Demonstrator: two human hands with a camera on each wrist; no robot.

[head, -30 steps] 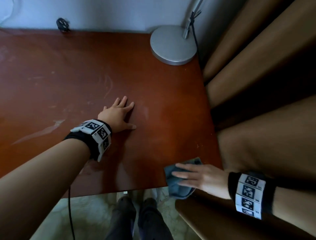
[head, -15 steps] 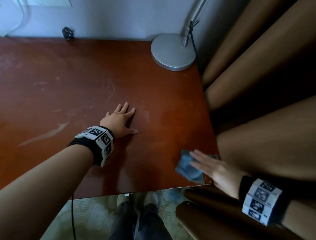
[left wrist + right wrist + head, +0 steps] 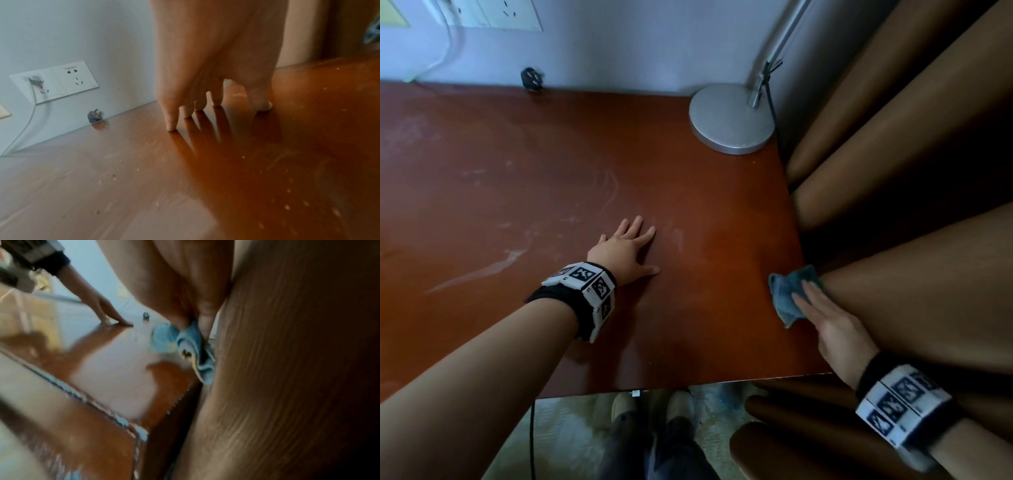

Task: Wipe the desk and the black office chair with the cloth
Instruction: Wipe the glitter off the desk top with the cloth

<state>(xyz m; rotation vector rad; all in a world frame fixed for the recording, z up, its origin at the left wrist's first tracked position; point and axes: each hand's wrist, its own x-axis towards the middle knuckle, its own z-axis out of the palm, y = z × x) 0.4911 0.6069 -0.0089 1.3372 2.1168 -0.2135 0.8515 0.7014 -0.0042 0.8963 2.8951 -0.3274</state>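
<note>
Head view: right hand point(image 3: 835, 329) low right of frame, fingers point(image 3: 812, 294) straight and laid flat over the blue cloth point(image 3: 787, 296), pressing it onto the surface point(image 3: 551, 171) right at its right edge, beside the brown curtain folds point(image 3: 893, 171). Flat palm likely spreads pressure for a wipe along the edge; cloth is bunched, part poking out past the fingertips. Left hand point(image 3: 625, 251) mid-frame, fingers spread wide and straight, tips planted on the wood, holding nothing, probably a brace for leaning in. Left wrist view confirms fingertips point(image 3: 170, 128) touching the surface. Pale smears and dust streaks left and centre of frame suggest much of the desk is unwiped. Lamp base point(image 3: 732, 118) upper right, loose black plug point(image 3: 532, 78) by the wall at top. Office chair not in view. Right wrist view blurred; cloth point(image 3: 185, 344) under the fingers
</note>
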